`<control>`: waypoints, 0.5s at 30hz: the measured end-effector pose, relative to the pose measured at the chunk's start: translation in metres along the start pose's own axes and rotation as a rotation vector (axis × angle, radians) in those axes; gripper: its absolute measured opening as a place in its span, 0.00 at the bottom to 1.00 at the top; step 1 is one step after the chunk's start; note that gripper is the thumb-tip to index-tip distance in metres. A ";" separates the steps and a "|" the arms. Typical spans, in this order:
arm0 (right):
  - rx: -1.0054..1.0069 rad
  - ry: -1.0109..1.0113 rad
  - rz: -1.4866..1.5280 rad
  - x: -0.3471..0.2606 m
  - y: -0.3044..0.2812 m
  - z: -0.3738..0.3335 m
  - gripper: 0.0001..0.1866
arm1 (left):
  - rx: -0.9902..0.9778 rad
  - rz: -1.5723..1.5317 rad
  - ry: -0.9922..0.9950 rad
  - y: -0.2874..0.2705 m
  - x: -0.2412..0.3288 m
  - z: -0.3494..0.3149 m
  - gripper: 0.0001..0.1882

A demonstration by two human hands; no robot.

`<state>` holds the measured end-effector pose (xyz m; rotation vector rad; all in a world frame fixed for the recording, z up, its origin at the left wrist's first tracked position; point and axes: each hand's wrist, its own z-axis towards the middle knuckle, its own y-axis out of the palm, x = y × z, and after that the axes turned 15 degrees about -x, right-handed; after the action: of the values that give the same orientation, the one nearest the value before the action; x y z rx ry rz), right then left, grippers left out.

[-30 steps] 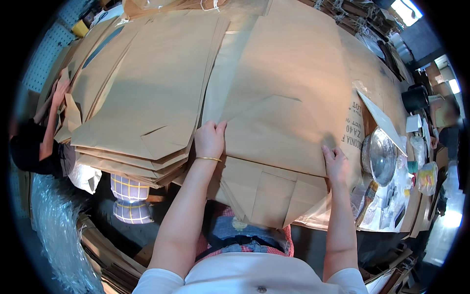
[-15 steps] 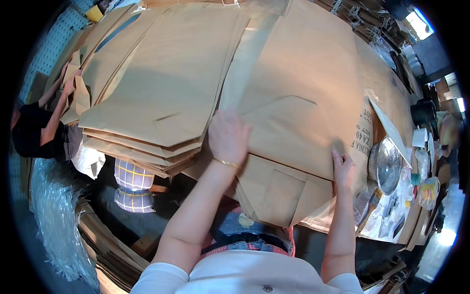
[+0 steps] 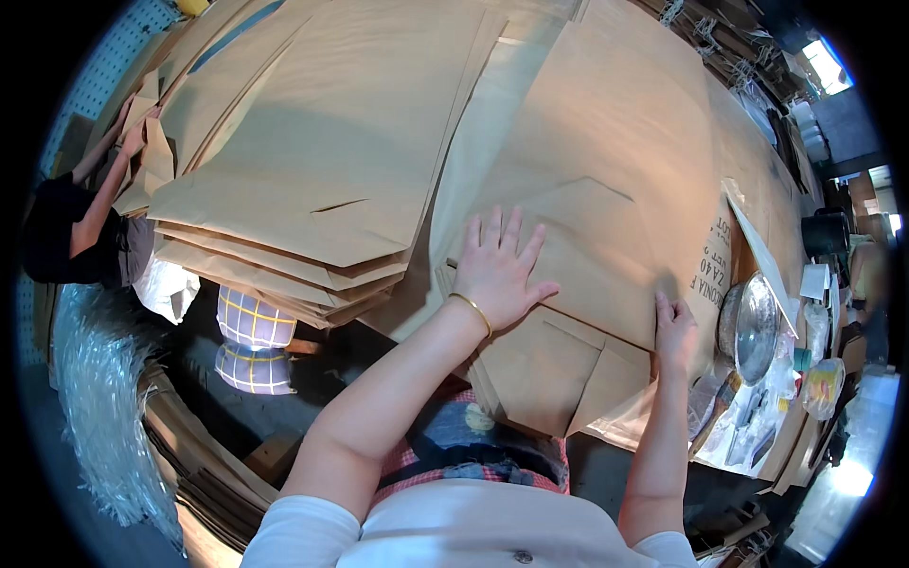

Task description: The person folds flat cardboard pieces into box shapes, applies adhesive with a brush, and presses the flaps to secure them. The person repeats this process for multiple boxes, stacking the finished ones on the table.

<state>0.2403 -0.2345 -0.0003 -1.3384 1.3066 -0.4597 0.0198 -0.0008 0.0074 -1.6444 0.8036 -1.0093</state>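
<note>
In front of me lies a large brown paper bag (image 3: pixel 615 123), its folded bottom end (image 3: pixel 540 369) jutting past the table's near side. My left hand (image 3: pixel 502 270) rests flat on it just above the fold, fingers spread, a gold bangle at the wrist. At the bag's right edge my right hand (image 3: pixel 674 327) is closed, with thumb and fingers pinching that edge. Left of my left hand is a thick stack of similar paper bags (image 3: pixel 312 142), their near ends fanned in layers.
A metal bowl (image 3: pixel 755 327) and a wooden-handled brush (image 3: pixel 717 402) sit at the right, by a leaning pale board (image 3: pixel 760 248). A co-worker (image 3: pixel 80 232) handles brown paper at far left. Below the stack stands a checked padded stool (image 3: pixel 254 331), beside hanging clear plastic strands (image 3: pixel 109 426).
My left hand has moved right from the bag's left edge onto its surface, and its fingers have spread. My right hand stays at the right edge. The view has shifted slightly.
</note>
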 end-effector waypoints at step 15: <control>-0.851 -0.444 1.127 -0.235 0.043 -0.086 0.34 | 0.066 1.191 -0.847 0.037 -0.004 0.027 0.39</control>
<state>0.0774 -0.0584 0.0825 -0.9956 1.6707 1.2062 0.0414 0.0029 -0.0332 -1.0315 0.8977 0.4704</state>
